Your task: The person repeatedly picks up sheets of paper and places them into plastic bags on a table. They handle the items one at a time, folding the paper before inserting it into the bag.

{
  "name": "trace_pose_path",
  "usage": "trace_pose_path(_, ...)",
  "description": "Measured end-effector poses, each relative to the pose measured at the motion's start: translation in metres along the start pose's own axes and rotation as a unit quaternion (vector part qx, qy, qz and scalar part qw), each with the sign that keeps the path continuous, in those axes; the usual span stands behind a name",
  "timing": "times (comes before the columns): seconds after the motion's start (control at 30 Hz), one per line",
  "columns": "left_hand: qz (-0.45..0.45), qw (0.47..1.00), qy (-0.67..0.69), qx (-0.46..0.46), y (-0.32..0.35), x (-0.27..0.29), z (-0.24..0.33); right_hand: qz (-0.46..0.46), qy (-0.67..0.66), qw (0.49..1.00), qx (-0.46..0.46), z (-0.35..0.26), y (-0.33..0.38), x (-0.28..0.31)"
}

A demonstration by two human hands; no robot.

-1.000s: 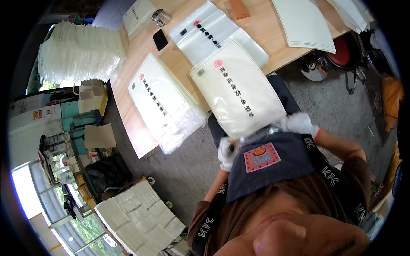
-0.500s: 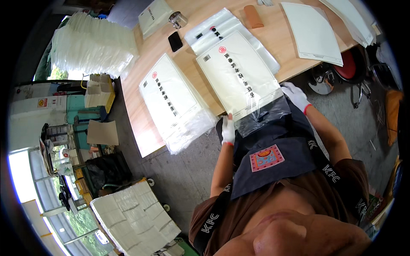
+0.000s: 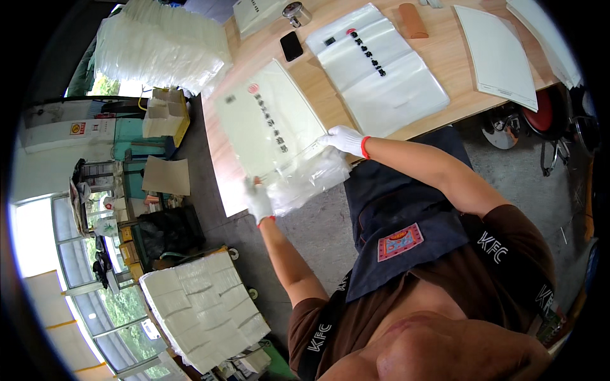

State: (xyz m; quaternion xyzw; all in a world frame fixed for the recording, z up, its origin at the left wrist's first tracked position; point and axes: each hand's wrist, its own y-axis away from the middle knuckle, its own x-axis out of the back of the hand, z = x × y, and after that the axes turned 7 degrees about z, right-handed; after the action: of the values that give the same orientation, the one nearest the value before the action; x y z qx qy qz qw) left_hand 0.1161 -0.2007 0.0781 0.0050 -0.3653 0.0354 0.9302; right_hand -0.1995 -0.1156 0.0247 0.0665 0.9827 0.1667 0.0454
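Note:
A clear plastic bag of white paper [image 3: 260,127], with a red round mark and a column of black characters, lies on the pile at the table's left. My right hand [image 3: 346,140], in a white glove with a red cuff, is closed on the packet's near right corner. At its near left corner my left hand [image 3: 258,198], gloved alike with bare fingertips, grips the edge, a little blurred. Loose clear plastic [image 3: 308,181] spills over the table edge between my hands. Beside the pile lies a stack of flat printed plastic bags [image 3: 387,76].
A black phone [image 3: 291,46], a metal cup [image 3: 297,14] and a terracotta-coloured block [image 3: 413,21] sit further back on the table. White sheets [image 3: 495,57] lie at the right. A tall stack of plastic bags [image 3: 159,51] rises at far left; a wrapped pallet load [image 3: 203,305] stands below.
Both hands have moved left, carrying the bagged paper from the flat-bag stack onto the left pile. The flat bags beneath now show. The whole view has shifted slightly.

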Motion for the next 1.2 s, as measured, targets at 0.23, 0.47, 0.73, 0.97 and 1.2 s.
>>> trace_pose_path(0.23, 0.024, 0.919, -0.373, -0.121, 0.020, -0.046, 0.052, -0.112, -0.145, 0.982, -0.056, 0.037, 0.069, 0.017)
trace_pose_path(0.47, -0.107, 0.888, -0.022, -0.446, 0.116, -0.194, 0.200, -0.021, -0.141, 0.975, -0.173, 0.083, 0.142, 0.085)
trace_pose_path(0.73, -0.216, 0.864, -0.135, -0.433, 0.108, -0.352, 0.195, 0.113, -0.166, 0.978, -0.059, 0.069, 0.180, 0.145)
trace_pose_path(0.97, -0.309, 0.897, -0.015, -0.316, 0.099, -0.336, 0.218, 0.222, -0.219, 0.950, -0.004, 0.059, 0.114, 0.191)
trace_pose_path(1.2, -0.288, 0.813, 0.487, -0.139, 0.054, -0.319, 0.250, 0.364, 0.270, 0.890, 0.045, 0.062, 0.067, 0.219)
